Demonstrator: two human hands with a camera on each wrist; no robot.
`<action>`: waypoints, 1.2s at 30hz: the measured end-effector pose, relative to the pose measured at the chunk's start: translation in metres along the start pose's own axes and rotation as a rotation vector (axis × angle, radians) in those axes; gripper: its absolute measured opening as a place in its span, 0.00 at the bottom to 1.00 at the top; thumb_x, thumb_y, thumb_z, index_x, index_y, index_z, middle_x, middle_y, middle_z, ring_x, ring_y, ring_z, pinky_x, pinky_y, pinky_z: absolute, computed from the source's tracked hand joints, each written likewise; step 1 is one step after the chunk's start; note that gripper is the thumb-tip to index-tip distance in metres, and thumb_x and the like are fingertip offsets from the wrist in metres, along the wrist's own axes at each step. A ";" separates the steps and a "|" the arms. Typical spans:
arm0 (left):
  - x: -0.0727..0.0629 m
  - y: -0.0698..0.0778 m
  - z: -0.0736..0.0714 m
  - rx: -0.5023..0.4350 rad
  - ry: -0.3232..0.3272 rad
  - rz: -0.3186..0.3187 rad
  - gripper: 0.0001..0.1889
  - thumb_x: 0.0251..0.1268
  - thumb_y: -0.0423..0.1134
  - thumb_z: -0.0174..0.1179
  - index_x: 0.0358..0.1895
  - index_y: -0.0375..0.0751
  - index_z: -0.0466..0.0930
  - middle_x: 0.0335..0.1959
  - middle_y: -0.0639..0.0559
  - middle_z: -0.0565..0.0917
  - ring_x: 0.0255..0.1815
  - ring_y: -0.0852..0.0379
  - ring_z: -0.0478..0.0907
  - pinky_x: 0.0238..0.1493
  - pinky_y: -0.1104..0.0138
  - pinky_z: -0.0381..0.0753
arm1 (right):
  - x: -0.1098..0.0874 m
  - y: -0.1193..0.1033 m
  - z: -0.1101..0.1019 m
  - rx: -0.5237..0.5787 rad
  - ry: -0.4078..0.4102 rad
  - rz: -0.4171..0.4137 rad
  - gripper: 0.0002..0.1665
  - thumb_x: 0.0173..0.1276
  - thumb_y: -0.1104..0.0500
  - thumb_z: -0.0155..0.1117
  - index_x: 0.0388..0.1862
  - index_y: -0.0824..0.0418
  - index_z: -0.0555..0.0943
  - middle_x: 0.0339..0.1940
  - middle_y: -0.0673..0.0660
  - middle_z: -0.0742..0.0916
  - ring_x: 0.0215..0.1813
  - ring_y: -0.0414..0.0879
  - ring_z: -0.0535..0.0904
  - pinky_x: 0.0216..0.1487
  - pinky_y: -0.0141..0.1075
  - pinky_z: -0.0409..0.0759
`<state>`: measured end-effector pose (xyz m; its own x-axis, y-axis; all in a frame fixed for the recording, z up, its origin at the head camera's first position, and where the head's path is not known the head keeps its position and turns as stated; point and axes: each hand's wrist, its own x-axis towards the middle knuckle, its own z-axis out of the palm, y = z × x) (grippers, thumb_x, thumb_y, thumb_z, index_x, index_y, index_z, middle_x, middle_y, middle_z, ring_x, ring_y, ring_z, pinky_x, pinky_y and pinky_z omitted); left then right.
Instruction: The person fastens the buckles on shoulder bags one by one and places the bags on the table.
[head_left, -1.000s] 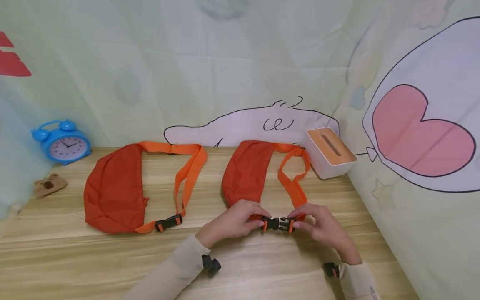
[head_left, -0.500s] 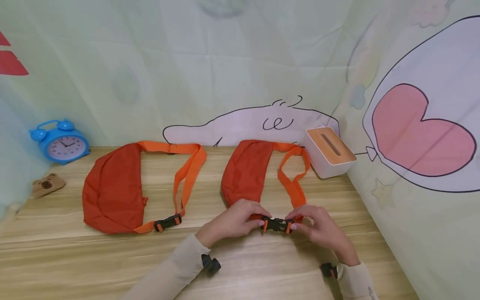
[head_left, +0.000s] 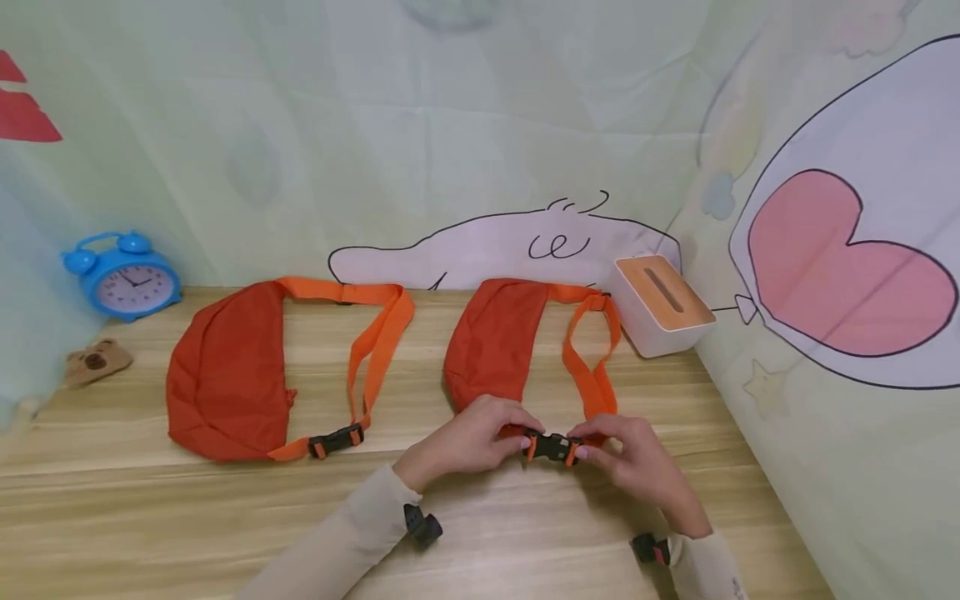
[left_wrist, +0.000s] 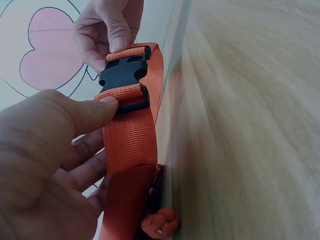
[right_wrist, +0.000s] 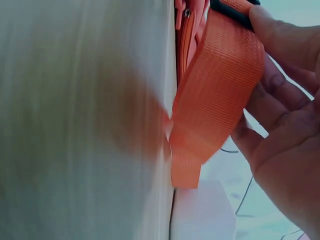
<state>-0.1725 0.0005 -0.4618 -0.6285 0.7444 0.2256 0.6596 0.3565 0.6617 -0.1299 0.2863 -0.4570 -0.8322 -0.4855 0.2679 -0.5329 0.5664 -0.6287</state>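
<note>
A black side-release buckle (head_left: 552, 447) joins the two ends of the orange strap (head_left: 591, 385) on the right-hand red waist bag (head_left: 495, 343). My left hand (head_left: 474, 440) pinches the buckle's left end, thumb on the webbing loop in the left wrist view. At the other end, my right hand (head_left: 634, 457) pinches the buckle between thumb and fingers. The two buckle halves sit together with no gap seen in the left wrist view. In the right wrist view the orange webbing (right_wrist: 220, 85) hangs from the buckle beside my fingers.
A second red waist bag (head_left: 228, 375) lies to the left, its black buckle (head_left: 336, 442) joined. Behind stand a blue alarm clock (head_left: 131, 279) and a white tissue box (head_left: 663, 307) with a wooden lid. A brown bear-shaped item (head_left: 97, 362) lies at far left.
The two buckle halves, apart with prongs showing a second ago, have come together. My right hand has moved slightly left; my left hand has stayed nearly still.
</note>
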 end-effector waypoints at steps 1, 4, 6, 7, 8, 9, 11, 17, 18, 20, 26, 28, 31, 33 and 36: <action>0.000 0.000 0.000 -0.003 0.003 0.002 0.13 0.73 0.33 0.69 0.57 0.44 0.91 0.50 0.53 0.93 0.49 0.58 0.88 0.55 0.68 0.85 | 0.000 0.000 0.001 0.004 0.002 0.019 0.14 0.66 0.67 0.78 0.47 0.52 0.92 0.40 0.46 0.94 0.41 0.33 0.84 0.46 0.33 0.87; 0.000 0.000 -0.001 -0.014 0.008 -0.002 0.13 0.73 0.32 0.69 0.56 0.44 0.91 0.50 0.53 0.93 0.48 0.59 0.87 0.53 0.68 0.85 | -0.001 -0.002 0.003 0.016 0.016 0.041 0.13 0.67 0.67 0.78 0.47 0.51 0.92 0.39 0.46 0.93 0.40 0.33 0.83 0.45 0.33 0.86; -0.001 0.001 -0.001 -0.021 0.010 -0.004 0.13 0.72 0.32 0.69 0.56 0.44 0.92 0.49 0.53 0.93 0.47 0.60 0.87 0.52 0.68 0.85 | -0.001 -0.002 0.005 0.020 0.030 0.035 0.13 0.67 0.67 0.77 0.46 0.52 0.92 0.38 0.48 0.93 0.39 0.33 0.83 0.43 0.33 0.85; -0.001 0.001 -0.001 -0.024 0.012 -0.004 0.13 0.72 0.32 0.70 0.55 0.44 0.92 0.48 0.53 0.93 0.46 0.60 0.86 0.51 0.67 0.85 | 0.000 -0.003 0.005 0.022 0.034 0.033 0.13 0.66 0.68 0.77 0.45 0.52 0.92 0.38 0.48 0.93 0.38 0.33 0.83 0.43 0.33 0.85; -0.001 0.002 -0.002 -0.030 0.012 -0.005 0.13 0.71 0.31 0.70 0.55 0.45 0.92 0.48 0.53 0.93 0.46 0.61 0.86 0.50 0.67 0.85 | 0.000 -0.003 0.006 0.025 0.037 0.027 0.13 0.66 0.68 0.77 0.45 0.52 0.92 0.38 0.48 0.93 0.38 0.33 0.83 0.42 0.32 0.85; -0.001 0.002 -0.002 -0.036 0.012 -0.004 0.12 0.71 0.31 0.70 0.54 0.44 0.92 0.47 0.53 0.93 0.45 0.61 0.85 0.49 0.67 0.85 | 0.000 -0.004 0.007 0.029 0.037 0.024 0.13 0.66 0.68 0.78 0.44 0.52 0.93 0.37 0.48 0.93 0.38 0.33 0.83 0.42 0.32 0.85; -0.002 0.002 -0.002 -0.044 0.009 0.001 0.12 0.71 0.32 0.71 0.53 0.45 0.93 0.46 0.54 0.93 0.44 0.63 0.84 0.48 0.68 0.85 | 0.000 -0.005 0.008 0.036 0.035 0.022 0.14 0.64 0.69 0.78 0.43 0.52 0.93 0.37 0.47 0.93 0.38 0.32 0.83 0.41 0.32 0.85; -0.001 0.002 0.000 -0.088 0.013 -0.007 0.11 0.69 0.31 0.71 0.51 0.46 0.94 0.41 0.56 0.93 0.38 0.68 0.79 0.43 0.73 0.82 | 0.000 -0.005 0.011 0.068 0.036 0.041 0.15 0.64 0.71 0.78 0.42 0.52 0.93 0.36 0.45 0.93 0.36 0.32 0.82 0.40 0.31 0.85; -0.001 0.001 0.001 -0.100 0.019 -0.008 0.11 0.69 0.31 0.72 0.51 0.46 0.94 0.41 0.56 0.93 0.38 0.68 0.79 0.42 0.74 0.82 | 0.000 -0.005 0.011 0.074 0.039 0.043 0.15 0.64 0.71 0.77 0.42 0.52 0.93 0.36 0.45 0.93 0.36 0.33 0.82 0.40 0.31 0.86; -0.001 0.001 0.002 -0.123 0.034 -0.010 0.11 0.68 0.30 0.72 0.51 0.46 0.94 0.39 0.54 0.93 0.37 0.68 0.79 0.41 0.74 0.82 | 0.000 -0.005 0.011 0.080 0.047 0.048 0.14 0.65 0.71 0.77 0.42 0.52 0.93 0.36 0.45 0.93 0.36 0.33 0.82 0.39 0.31 0.85; -0.001 0.003 0.004 -0.197 0.084 -0.016 0.11 0.68 0.29 0.72 0.50 0.44 0.94 0.37 0.54 0.92 0.35 0.69 0.78 0.39 0.72 0.84 | 0.000 -0.006 0.012 0.070 0.109 0.044 0.15 0.63 0.72 0.77 0.41 0.53 0.93 0.36 0.48 0.94 0.35 0.32 0.83 0.36 0.32 0.86; -0.001 0.004 0.003 -0.215 0.101 -0.020 0.11 0.68 0.29 0.72 0.49 0.44 0.94 0.35 0.54 0.91 0.34 0.69 0.77 0.38 0.72 0.84 | 0.000 -0.007 0.013 0.076 0.129 0.048 0.15 0.63 0.73 0.78 0.40 0.54 0.93 0.36 0.49 0.94 0.35 0.31 0.83 0.35 0.32 0.86; -0.002 0.004 0.003 -0.229 0.116 -0.027 0.11 0.67 0.29 0.72 0.49 0.45 0.94 0.34 0.55 0.89 0.33 0.68 0.77 0.37 0.71 0.84 | 0.000 -0.008 0.014 0.092 0.144 0.058 0.15 0.63 0.73 0.78 0.40 0.54 0.93 0.36 0.50 0.95 0.34 0.32 0.84 0.34 0.32 0.86; -0.002 0.004 0.003 -0.232 0.124 -0.031 0.11 0.67 0.29 0.73 0.49 0.45 0.94 0.34 0.55 0.89 0.33 0.68 0.77 0.37 0.72 0.83 | 0.000 -0.009 0.015 0.111 0.150 0.068 0.14 0.63 0.73 0.78 0.40 0.54 0.93 0.36 0.51 0.95 0.33 0.33 0.85 0.35 0.33 0.87; -0.002 0.004 0.004 -0.235 0.131 -0.036 0.12 0.67 0.29 0.73 0.50 0.45 0.94 0.35 0.54 0.90 0.33 0.68 0.77 0.38 0.72 0.84 | 0.000 -0.009 0.016 0.136 0.155 0.091 0.13 0.64 0.72 0.77 0.41 0.55 0.93 0.35 0.51 0.94 0.32 0.35 0.86 0.35 0.33 0.88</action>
<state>-0.1669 0.0027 -0.4626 -0.7076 0.6490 0.2796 0.5321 0.2289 0.8152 -0.1229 0.2703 -0.4627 -0.8950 -0.3225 0.3083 -0.4379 0.5030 -0.7451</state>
